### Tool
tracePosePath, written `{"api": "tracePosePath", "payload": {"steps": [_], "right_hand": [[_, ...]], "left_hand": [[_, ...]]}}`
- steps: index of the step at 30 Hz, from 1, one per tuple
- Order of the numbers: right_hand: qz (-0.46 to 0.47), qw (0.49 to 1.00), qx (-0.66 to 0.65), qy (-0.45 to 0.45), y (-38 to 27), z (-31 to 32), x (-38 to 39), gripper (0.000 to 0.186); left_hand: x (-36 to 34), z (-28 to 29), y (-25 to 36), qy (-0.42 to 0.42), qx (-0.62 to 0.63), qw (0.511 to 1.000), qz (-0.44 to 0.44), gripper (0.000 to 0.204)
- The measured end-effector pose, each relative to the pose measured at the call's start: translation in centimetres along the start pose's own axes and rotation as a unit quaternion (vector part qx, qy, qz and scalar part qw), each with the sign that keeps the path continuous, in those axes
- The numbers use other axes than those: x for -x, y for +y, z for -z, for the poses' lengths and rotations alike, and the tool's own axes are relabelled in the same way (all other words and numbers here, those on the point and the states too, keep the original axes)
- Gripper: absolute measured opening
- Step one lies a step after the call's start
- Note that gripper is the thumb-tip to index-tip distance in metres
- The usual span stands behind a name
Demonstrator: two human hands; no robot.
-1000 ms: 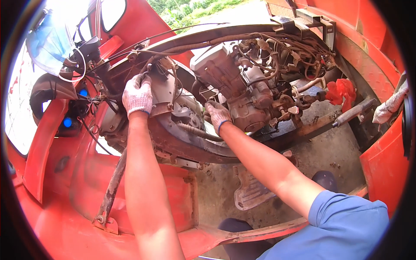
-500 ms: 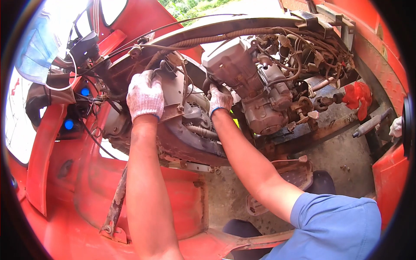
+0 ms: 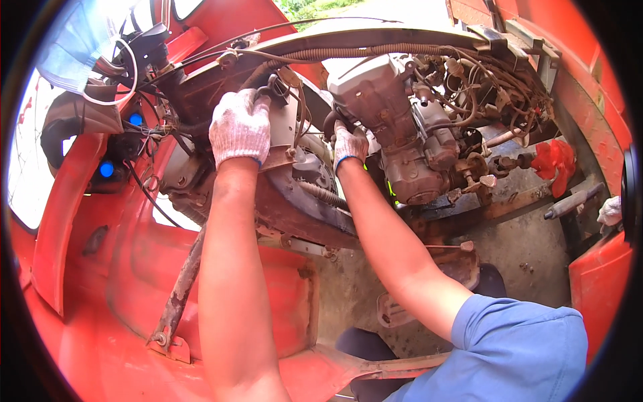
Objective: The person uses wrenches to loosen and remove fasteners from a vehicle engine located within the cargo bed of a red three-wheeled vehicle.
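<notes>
Both of my hands wear white knitted gloves. My left hand (image 3: 240, 127) is closed at the upper edge of a grey metal plate (image 3: 284, 127), beneath a ribbed cable sleeve (image 3: 301, 55). Its fingertips are turned away, so what they grip is hidden. To the right, my right hand (image 3: 350, 144) reaches into the gap beside the dusty engine (image 3: 385, 100). Its fingers curl at a black curved hose (image 3: 330, 124) by the engine's side, partly out of sight. A dark frame rail (image 3: 315, 218) passes below both hands.
Tangled wires (image 3: 492, 84) cover the engine's right end. A red cloth (image 3: 554, 164) hangs on the shaft there. At left are a blue face mask (image 3: 74, 53) and more loose wiring (image 3: 151, 130). Red body panels (image 3: 144, 288) surround me, with a rusty strut (image 3: 181, 291) at lower left.
The view has shifted slightly, so the engine and frame sit a little further right. Both hands stay at the same spots on the machine, with little visible change in grip.
</notes>
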State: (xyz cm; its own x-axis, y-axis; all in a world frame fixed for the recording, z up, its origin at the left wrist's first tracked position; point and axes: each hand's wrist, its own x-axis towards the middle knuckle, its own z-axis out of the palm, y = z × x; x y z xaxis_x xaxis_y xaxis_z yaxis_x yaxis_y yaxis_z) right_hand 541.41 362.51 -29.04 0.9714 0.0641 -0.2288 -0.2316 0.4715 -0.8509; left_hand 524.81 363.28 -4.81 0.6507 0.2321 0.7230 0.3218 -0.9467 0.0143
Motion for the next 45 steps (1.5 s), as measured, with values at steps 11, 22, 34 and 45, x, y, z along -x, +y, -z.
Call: {"api": "tracePosePath", "payload": {"steps": [11, 22, 34, 45], "right_hand": [[0.254, 0.884, 0.033, -0.39, -17.4, -0.8, 16.3, 0.055], [-0.045, 0.854, -0.435, -0.282, -20.8, -1.6, 14.6, 0.033], [-0.145, 0.944, -0.04, -0.294, -6.9, 12.0, 12.2, 0.023], [-0.158, 0.931, -0.085, -0.319, -2.7, 5.3, 3.1, 0.008]], "left_hand": [[0.5, 0.5, -0.8, 0.122, -0.035, 0.98, -0.156, 0.026], [1.4, 1.1, 0.5, 0.114, -0.127, 0.976, -0.133, 0.029], [1.5, 0.5, -0.9, 0.093, -0.124, 0.988, -0.026, 0.016], [1.6, 1.6, 2.4, -0.07, -0.103, 0.989, 0.077, 0.042]]}}
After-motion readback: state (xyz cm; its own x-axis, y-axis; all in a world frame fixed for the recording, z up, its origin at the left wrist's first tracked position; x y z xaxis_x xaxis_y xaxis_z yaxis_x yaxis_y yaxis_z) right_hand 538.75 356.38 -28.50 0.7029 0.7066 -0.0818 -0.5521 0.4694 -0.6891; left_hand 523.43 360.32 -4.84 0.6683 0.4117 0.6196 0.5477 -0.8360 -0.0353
